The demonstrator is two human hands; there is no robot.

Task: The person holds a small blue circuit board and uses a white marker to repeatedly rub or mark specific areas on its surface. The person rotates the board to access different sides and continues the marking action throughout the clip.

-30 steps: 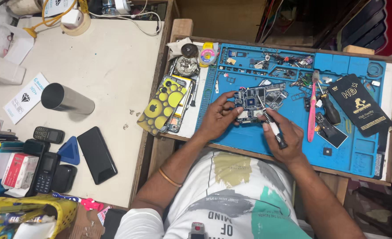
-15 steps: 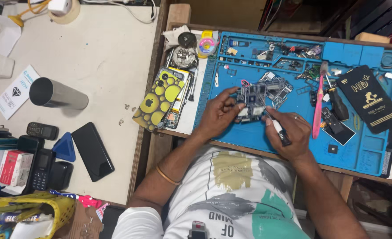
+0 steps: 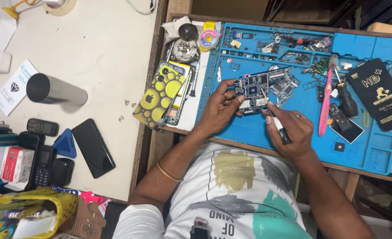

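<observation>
- Two hands: the left hand (image 3: 220,110) and the right hand (image 3: 293,130).
- One circuit board (image 3: 256,90).
- One blue work mat (image 3: 302,115).
- One pink toothbrush (image 3: 325,104).
- One metal cylinder (image 3: 54,90).
- Two small keypad phones (image 3: 42,127) (image 3: 42,166).
- One yellow phone case (image 3: 159,94).

So the circuit board (image 3: 254,92) is a small blue one, packed with tiny chips and silver shields, lying flat on the blue mat, its left edge pinched between fingers. The screwdriver (image 3: 277,124) is a thin tool with a black grip and a pale shaft, tilted, tip down on the board's right side.
</observation>
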